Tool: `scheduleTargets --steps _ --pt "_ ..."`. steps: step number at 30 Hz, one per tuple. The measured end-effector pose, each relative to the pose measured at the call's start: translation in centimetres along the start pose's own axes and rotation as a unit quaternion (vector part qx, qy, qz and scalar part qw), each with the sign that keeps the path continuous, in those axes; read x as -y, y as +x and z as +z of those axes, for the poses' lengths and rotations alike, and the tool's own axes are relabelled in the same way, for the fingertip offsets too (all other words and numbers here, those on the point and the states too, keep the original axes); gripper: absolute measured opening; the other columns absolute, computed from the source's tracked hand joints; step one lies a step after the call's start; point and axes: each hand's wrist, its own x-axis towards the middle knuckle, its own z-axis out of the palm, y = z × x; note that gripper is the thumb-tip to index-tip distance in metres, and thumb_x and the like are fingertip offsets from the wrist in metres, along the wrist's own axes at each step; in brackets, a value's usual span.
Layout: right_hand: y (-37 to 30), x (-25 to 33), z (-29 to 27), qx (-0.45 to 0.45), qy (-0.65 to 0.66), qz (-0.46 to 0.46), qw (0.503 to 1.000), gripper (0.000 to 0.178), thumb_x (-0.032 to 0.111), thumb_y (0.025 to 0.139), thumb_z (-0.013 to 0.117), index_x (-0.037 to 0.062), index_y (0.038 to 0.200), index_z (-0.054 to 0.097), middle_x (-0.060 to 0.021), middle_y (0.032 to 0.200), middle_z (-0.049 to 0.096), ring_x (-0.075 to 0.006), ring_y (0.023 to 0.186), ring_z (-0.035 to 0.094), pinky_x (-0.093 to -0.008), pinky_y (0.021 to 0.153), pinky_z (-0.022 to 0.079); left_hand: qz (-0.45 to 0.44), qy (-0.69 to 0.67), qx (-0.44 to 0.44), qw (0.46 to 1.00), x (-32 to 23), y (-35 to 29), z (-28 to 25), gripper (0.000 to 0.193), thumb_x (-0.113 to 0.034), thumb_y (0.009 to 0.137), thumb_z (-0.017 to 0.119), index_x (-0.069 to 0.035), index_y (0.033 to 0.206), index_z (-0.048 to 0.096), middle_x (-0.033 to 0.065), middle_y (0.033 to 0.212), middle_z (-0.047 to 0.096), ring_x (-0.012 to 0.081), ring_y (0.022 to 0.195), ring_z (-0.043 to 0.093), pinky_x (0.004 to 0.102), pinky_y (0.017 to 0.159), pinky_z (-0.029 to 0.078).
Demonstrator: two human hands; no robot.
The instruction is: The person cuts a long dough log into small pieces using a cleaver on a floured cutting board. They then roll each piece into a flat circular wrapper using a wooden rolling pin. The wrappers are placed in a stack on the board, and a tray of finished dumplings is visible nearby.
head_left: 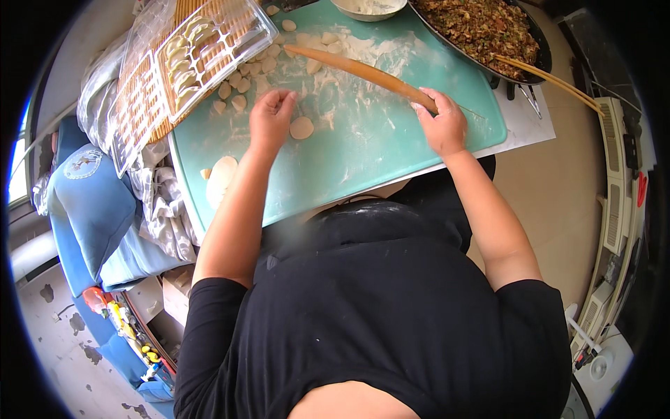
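Note:
My right hand is wrapped round one end of a wooden rolling pin. The pin slants up to the left over a floured green board, its tapered far end near some dough pieces. My left hand has its fingers curled together in a pinch; whether anything is between them is hidden. Just right of that hand lies a small flattened dough disc. Rolled-out wrappers sit at the board's left edge, partly covered by my left forearm, with a small dough lump beside them.
A clear plastic tray with a row of dumplings stands far left. A pan of chopped filling with chopsticks is far right. A flour bowl stands at the back. A blue cushion is at left.

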Motion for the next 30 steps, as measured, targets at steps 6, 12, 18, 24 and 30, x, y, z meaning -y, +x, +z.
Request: scheduleTargets --steps 6,12,18,24,30 --pt "-0.1 -0.1 -0.1 0.010 0.015 0.018 1.000 0.029 0.022 0.078 0.068 0.0104 0.104 0.063 -0.0079 0.099 0.065 -0.0287 0.091 0.060 -0.0364 0.079 0.048 -0.084 0.154 0.170 0.970 -4.3 -1.9 -2.5 0.023 -0.018 0.073 0.074 -0.005 0.089 0.063 0.0090 0.088 0.061 0.0226 0.082 0.059 0.0330 0.075 0.048" --pt "-0.1 0.3 -0.5 0.020 0.011 0.033 0.999 0.030 0.023 0.078 0.068 0.0103 0.105 0.063 -0.0080 0.099 0.065 -0.0287 0.092 0.060 -0.0365 0.080 0.048 0.180 0.104 -0.053 0.977 -4.4 -1.4 -1.8 0.020 -0.011 0.072 0.072 -0.006 0.089 0.062 0.0067 0.092 0.064 0.0266 0.088 0.059 0.0346 0.076 0.047" --pt "0.0 -0.1 0.1 0.005 0.009 0.020 1.000 0.028 0.023 0.078 0.068 0.0101 0.103 0.063 -0.0084 0.100 0.065 -0.0292 0.092 0.061 -0.0373 0.080 0.048 0.123 0.140 -0.051 0.981 -2.7 -1.9 0.8 0.038 -0.006 0.078 0.066 -0.005 0.115 0.057 0.0138 0.120 0.057 0.0300 0.113 0.053 0.0371 0.093 0.044" --pt "0.0 0.1 -0.2 0.012 0.023 0.026 0.999 0.028 0.022 0.078 0.068 0.0094 0.103 0.063 -0.0091 0.098 0.065 -0.0293 0.091 0.061 -0.0375 0.079 0.048 0.260 0.274 0.164 0.911 -5.6 -6.9 2.3 0.054 -0.019 0.083 0.061 -0.005 0.132 0.044 0.0153 0.141 0.040 0.0339 0.131 0.036 0.0435 0.109 0.028" --pt "-0.1 -0.2 0.1 -0.002 0.001 -0.008 1.000 0.028 0.021 0.078 0.069 0.0095 0.102 0.063 -0.0086 0.097 0.065 -0.0291 0.088 0.061 -0.0375 0.077 0.048 0.219 0.195 0.111 0.950 -3.3 -7.0 0.2 0.053 -0.013 0.080 0.064 -0.006 0.129 0.048 0.0132 0.138 0.045 0.0349 0.124 0.044 0.0423 0.102 0.037"
